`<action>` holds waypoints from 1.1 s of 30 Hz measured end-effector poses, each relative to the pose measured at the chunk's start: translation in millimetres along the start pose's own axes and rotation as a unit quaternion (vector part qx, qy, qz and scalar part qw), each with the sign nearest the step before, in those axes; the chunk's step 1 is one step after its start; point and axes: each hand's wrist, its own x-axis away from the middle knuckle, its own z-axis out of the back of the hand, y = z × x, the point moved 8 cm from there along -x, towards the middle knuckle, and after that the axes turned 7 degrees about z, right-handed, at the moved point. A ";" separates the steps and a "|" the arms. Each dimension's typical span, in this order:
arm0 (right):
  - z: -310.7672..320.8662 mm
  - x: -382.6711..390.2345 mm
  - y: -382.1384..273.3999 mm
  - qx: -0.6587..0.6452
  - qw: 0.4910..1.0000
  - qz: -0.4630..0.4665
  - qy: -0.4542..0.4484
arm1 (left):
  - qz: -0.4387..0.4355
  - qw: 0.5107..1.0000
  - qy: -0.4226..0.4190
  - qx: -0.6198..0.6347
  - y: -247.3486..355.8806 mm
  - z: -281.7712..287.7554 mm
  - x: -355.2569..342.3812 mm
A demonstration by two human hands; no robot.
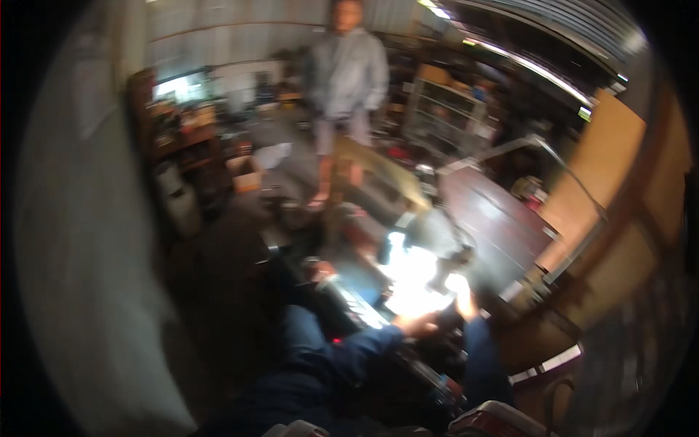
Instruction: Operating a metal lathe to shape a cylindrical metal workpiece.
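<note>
Dark blue sleeves cover both my forearms, which reach toward a patch of strong white light. At the lower edge of that glare is my left hand (416, 325), its fingers smeared by motion. Just to its right my right hand (464, 303) is raised, partly washed out by the light. Whatever lies between or under the hands is lost in the glare. Behind the bright patch stands a rounded grey object (435, 231), too blurred to name.
A person (346, 76) in a grey jacket stands ahead. To the right are a dark reddish-brown board (495, 207), a thin jointed metal arm (539, 140) and an orange-brown panel (598, 171). Farther back are a shelf unit (445, 109) and, leftward, an open cardboard box (245, 175).
</note>
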 end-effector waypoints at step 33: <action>258.4 959.1 -85.3 0.612 0.314 -0.723 -0.057 | 0.010 0.972 -0.074 -0.221 90.3 4.3 191.1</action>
